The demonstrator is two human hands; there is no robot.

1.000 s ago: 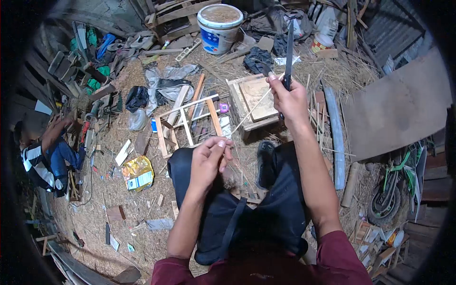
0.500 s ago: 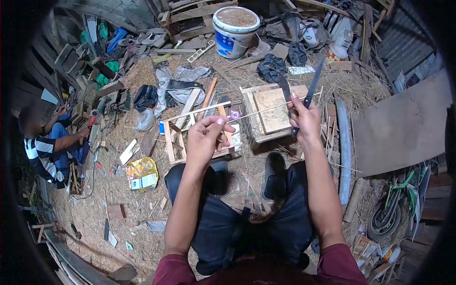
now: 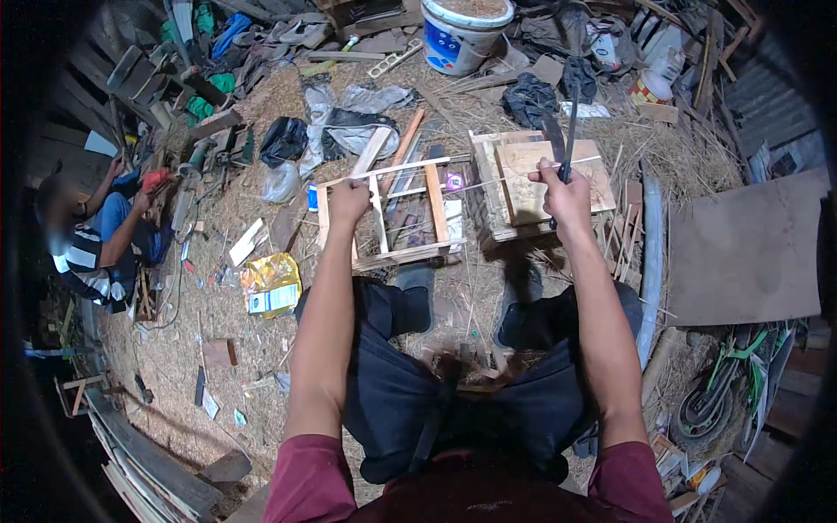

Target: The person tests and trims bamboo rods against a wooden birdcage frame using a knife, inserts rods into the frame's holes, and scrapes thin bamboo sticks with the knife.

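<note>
My right hand (image 3: 568,202) is closed around the black handle of a long knife (image 3: 571,131), its blade pointing up and away. Between the same hand's thumb and fingers runs a thin wooden strip (image 3: 488,183), reaching left past the wooden box. My left hand (image 3: 350,200) is a closed fist over the left end of a small wooden frame (image 3: 438,205); its fingers are hidden, so whether it grips the frame or something else is unclear. Below the knife hand stands the wooden box (image 3: 514,196) with a board on top.
A co-worker (image 3: 100,235) sits at the left, hands near a red tool (image 3: 155,179). A white-and-blue bucket (image 3: 462,39) stands at the back. At right are a large flat board (image 3: 745,248) and a small green bike (image 3: 724,375). Wood scraps and a yellow bag (image 3: 270,283) lie around.
My left hand has moved left and away, from beside the strip's end to the frame's left end, its fingers closing into a fist. My right hand still holds knife and strip. The view has shifted.
</note>
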